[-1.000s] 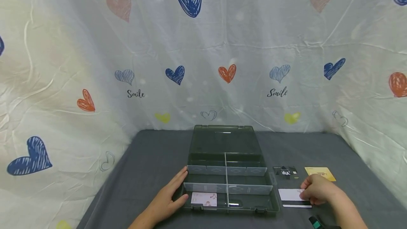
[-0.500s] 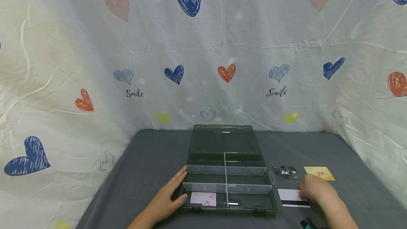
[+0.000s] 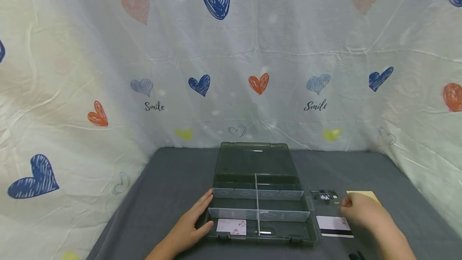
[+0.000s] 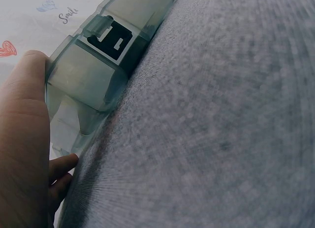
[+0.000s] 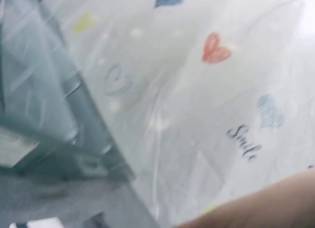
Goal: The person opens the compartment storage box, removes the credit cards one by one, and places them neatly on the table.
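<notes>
A translucent dark green compartment box (image 3: 313,228) lies with its lid (image 3: 254,157) raised at the back. My left hand (image 3: 191,220) rests along its left side, fingers extended; in the left wrist view the thumb (image 4: 29,80) lies against the box wall. A pink-and-white card (image 3: 232,226) is in the front left compartment. To the right of the box are a white card with a black stripe (image 3: 335,226), a black VIP card (image 3: 324,197) and a yellow card (image 3: 368,194). My right hand (image 3: 366,214) is above and partly covers the yellow card; its fingers bend inward, their tips partly hidden.
Light dividers (image 3: 278,215) split the box into several compartments. Two dark latches (image 3: 296,240) project from its front edge. A grey cloth (image 3: 173,179) covers the table, and a heart-print curtain (image 3: 231,103) hangs behind and at the sides.
My right hand has come off the striped white card and moved up beside the black and yellow cards. The striped card stays on the cloth. My left hand keeps its place.
</notes>
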Demonstrator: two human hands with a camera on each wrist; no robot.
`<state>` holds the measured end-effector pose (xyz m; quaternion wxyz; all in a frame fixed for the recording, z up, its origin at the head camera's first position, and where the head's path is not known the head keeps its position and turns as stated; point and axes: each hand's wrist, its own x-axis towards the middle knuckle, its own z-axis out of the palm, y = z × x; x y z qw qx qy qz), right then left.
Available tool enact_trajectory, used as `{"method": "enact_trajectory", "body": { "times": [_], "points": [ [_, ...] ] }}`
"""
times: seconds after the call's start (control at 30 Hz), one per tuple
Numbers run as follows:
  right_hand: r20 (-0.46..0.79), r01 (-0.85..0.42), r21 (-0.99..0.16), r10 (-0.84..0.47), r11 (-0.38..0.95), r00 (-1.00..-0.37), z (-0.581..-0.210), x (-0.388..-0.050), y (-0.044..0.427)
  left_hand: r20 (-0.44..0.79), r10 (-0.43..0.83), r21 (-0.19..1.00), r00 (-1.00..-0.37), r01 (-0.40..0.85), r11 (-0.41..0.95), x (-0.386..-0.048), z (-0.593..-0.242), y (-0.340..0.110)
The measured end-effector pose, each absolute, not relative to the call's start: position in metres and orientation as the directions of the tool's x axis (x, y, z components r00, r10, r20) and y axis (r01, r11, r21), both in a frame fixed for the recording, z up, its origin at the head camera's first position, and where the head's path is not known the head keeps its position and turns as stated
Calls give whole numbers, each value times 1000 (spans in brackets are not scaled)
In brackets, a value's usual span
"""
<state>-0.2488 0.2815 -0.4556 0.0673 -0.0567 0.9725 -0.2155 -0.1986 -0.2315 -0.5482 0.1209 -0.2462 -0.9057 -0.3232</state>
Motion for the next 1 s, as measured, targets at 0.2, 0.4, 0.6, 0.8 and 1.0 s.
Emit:
{"method": "enact_trajectory", "body": {
  "times": [0.2, 0.4, 0.6, 0.8, 1.0],
  "points": [
    [65, -202, -475, -194, 856, -979, -428, -240, 270, 354, 364, 552, -862, 506, 662, -199, -545, -232],
    [145, -275, -546, -234, 791, -961, -409, -228, 251, 371, 368, 541, -853, 520, 661, -200, -545, -232],
    [243, -362, -663, -269, 656, -932, -403, -222, 235, 338, 374, 563, -864, 504, 655, -200, -545, -233],
    [249, -405, -726, -338, 556, -908, -398, -225, 220, 330, 372, 561, -868, 497, 662, -199, -548, -234],
    [227, -422, -768, -410, 481, -883, -391, -228, 200, 359, 373, 547, -855, 517, 658, -197, -546, -232]
  ]
}}
